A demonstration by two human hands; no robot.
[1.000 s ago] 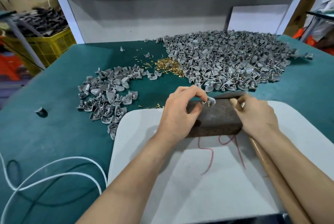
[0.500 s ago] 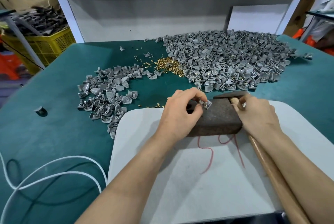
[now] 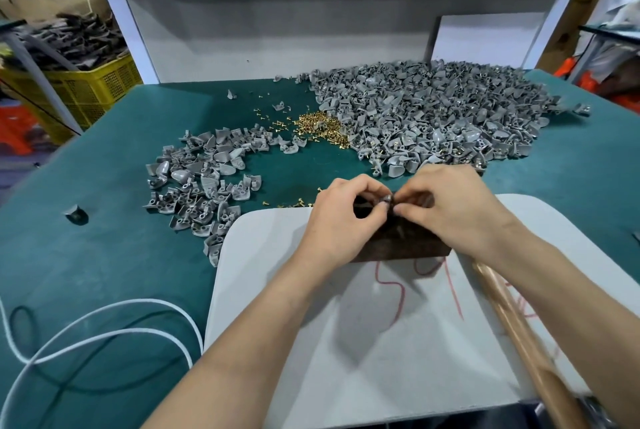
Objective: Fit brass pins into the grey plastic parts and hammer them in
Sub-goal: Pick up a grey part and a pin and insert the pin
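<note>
Head view, small grey plastic part (image 3: 387, 199) pinched between both hands, mostly hidden

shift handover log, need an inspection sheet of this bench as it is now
surface: green mat, white board on it
job's things: big pile of grey parts, smaller pile, brass pins between them, dark block on the board, hammer handle by the right forearm
clutter: lone grey part at far left
hands: left hand and right hand pinch one grey part over the block
cables: white cable looped at near left
surroundings: yellow crate, left
</note>
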